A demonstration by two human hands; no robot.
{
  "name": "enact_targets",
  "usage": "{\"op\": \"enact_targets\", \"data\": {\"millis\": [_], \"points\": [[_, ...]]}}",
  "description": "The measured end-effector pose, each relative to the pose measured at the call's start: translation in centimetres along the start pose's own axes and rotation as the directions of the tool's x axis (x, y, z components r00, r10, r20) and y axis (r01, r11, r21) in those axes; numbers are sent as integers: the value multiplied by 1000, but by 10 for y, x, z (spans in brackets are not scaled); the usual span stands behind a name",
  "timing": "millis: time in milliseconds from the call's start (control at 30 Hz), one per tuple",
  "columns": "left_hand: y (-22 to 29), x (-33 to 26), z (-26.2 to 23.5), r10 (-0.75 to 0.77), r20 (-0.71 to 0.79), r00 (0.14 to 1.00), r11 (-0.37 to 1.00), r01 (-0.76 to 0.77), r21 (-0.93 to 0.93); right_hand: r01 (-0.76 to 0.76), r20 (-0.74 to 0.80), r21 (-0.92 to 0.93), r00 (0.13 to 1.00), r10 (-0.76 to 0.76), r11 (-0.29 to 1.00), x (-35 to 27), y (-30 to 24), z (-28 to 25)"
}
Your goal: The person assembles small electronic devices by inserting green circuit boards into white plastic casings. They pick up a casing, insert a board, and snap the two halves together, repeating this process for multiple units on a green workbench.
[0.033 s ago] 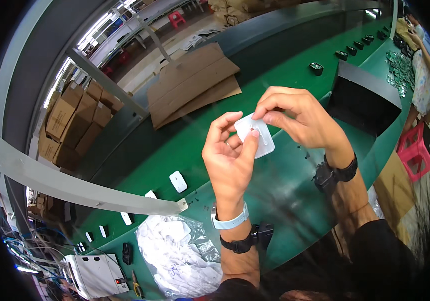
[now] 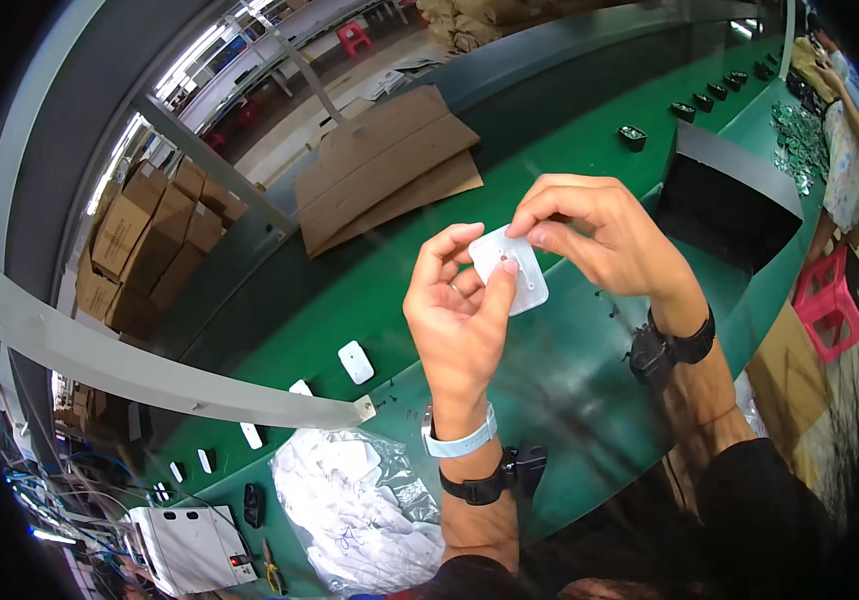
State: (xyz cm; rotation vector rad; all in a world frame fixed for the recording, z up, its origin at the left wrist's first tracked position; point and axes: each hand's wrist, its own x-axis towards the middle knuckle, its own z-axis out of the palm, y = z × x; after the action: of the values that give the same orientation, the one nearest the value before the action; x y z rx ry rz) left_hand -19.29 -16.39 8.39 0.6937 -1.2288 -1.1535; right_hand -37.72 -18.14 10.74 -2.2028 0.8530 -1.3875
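My left hand [image 2: 466,305] holds a thin white plastic cover [image 2: 527,292] with rounded corners and small holes, its thumb pressed on the face and its fingers behind. My right hand [image 2: 599,235] pinches at the cover's upper edge, thumb and forefinger close together; whether a small part sits between those fingertips is hidden. Left of my hands, a similar white cover [image 2: 355,362] lies on the green belt. A few small dark screws [image 2: 387,399] are scattered near it, and more dark bits [image 2: 606,304] lie below my right hand.
A clear bag of white pieces [image 2: 349,510] lies at the near left, beside pliers [image 2: 273,568] and a white machine [image 2: 194,550]. A black box [image 2: 729,195] stands at the right. Flat cardboard [image 2: 389,165] lies beyond. A grey metal bar [image 2: 169,365] crosses the left. Another person [image 2: 849,130] is far right.
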Motion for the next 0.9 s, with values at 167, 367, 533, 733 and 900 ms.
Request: {"op": "enact_targets", "data": {"millis": [167,367,533,733,900], "points": [[-2,0,-2,60,-50,997,997,-58,41,-81,-130,195,986,107,977,-3,-3,4],[-4,1,-4,122,-74,990,991,-116,71,-112,-153,236,977,150,965,-4,-9,6],[0,1,2,64,-72,995,997,-59,58,27,-116,-35,993,-31,999,-1,-10,3],[2,1,4,103,-31,994,991,-100,84,36,-87,-110,995,-46,993,-2,-13,4],[3,0,1,135,42,990,986,-138,92,37,-62,-152,997,-47,988,-2,-17,1]]}}
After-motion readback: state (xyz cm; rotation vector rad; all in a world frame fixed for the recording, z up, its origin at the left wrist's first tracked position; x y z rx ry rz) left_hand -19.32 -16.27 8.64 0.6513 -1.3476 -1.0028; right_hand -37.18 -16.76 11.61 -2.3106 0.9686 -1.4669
